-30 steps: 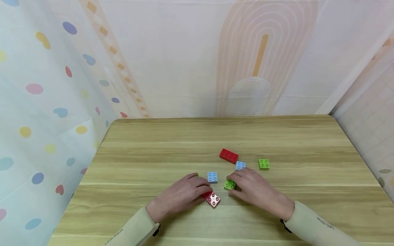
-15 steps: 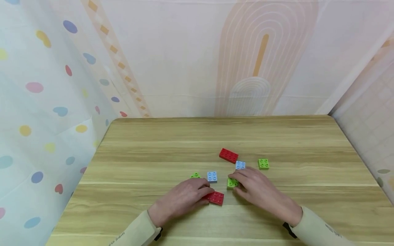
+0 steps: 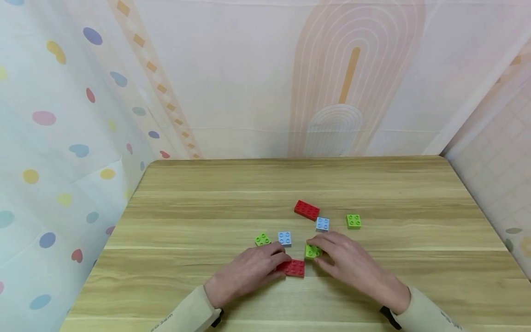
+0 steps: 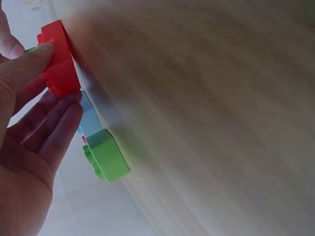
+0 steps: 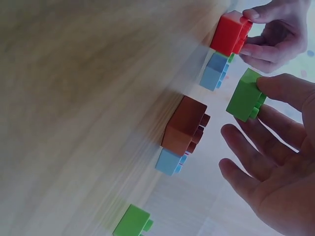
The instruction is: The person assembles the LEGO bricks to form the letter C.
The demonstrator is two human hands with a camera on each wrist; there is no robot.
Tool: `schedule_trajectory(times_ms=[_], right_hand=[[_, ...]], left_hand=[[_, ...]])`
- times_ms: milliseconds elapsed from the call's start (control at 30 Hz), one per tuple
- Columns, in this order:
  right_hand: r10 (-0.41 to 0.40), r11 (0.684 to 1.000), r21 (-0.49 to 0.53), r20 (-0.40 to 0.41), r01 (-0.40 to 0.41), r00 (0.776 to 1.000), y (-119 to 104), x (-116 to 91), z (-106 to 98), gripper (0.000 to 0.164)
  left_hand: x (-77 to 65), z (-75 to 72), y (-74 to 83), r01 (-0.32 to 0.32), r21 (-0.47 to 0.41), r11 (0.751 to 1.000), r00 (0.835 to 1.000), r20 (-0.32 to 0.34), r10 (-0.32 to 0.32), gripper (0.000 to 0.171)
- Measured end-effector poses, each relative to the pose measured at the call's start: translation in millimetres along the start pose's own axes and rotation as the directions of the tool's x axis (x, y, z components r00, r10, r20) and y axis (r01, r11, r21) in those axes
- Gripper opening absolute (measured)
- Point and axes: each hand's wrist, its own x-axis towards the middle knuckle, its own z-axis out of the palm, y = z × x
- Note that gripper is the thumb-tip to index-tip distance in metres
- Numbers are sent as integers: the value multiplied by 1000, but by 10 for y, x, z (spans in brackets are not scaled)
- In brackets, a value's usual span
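Observation:
In the head view my left hand (image 3: 253, 269) pinches a red toy building brick (image 3: 296, 268) between thumb and fingers, studs up, its left end hidden by the fingers. The left wrist view shows the thumb pressed on the side of this red brick (image 4: 61, 64). To the right, my right hand (image 3: 350, 263) pinches a small green brick (image 3: 312, 252) with four-stud top, close to the red brick's right end but apart from it. In the right wrist view this green brick (image 5: 244, 96) is held above the table by the thumb and fingers.
Beyond the left hand lie a green brick (image 3: 262, 239) and a light blue brick (image 3: 284, 239). Farther back are a red brick (image 3: 307, 210), a second light blue brick (image 3: 322, 224) beside it and another green brick (image 3: 353, 221). Patterned curtains (image 3: 249, 92) surround the wooden table (image 3: 207, 184).
The held red brick has turned from slanting to nearly level across and shifted slightly right. The held green brick has shifted slightly and turned. The green brick behind my left hand now shows.

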Motion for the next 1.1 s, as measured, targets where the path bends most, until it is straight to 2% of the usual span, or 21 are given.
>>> schedule_trajectory(times_ms=[133, 567, 1100], right_hand=[[-1, 1000, 19, -6, 1, 1000, -17, -14, 2, 39], [35, 992, 116, 67, -43, 997, -81, -17, 6, 36], [31, 992, 120, 130, -47, 991, -124, -34, 57, 37]], left_hand=[[19, 5, 8, 15, -12, 1000, 1000, -5, -15, 26], [64, 10, 53, 39, 8, 999, 999, -9, -39, 25], [84, 39, 75, 64, 15, 998, 998, -21, -64, 23]])
